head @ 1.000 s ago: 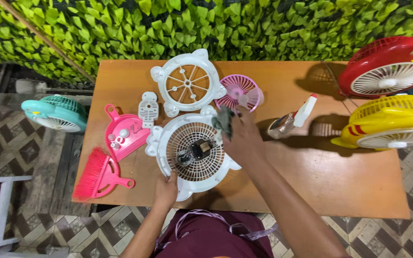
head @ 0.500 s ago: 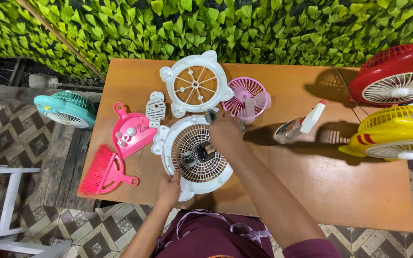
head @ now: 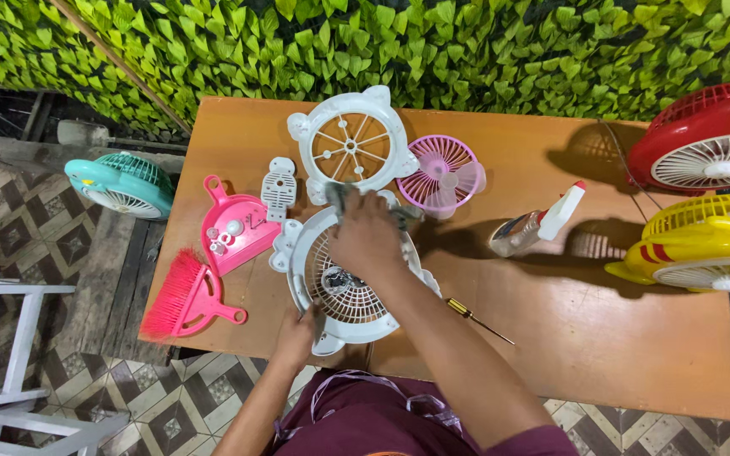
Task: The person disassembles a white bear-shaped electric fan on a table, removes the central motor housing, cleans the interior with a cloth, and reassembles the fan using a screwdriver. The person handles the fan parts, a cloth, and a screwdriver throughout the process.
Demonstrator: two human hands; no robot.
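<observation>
A white round fan housing (head: 344, 287) with a slatted grille lies flat near the table's (head: 618, 338) front edge, a grey cloth (head: 341, 196) bunched on its far rim

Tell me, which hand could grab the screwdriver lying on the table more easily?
The right hand, probably: the screwdriver lies beside the right forearm, while the left hand grips the white fan housing.

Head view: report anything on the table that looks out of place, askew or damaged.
The white fan body lies face up with its front grille off beside it and the pink blade loose. The spray bottle lies on its side. A screwdriver lies loose. Nothing looks spilled or broken.
</observation>
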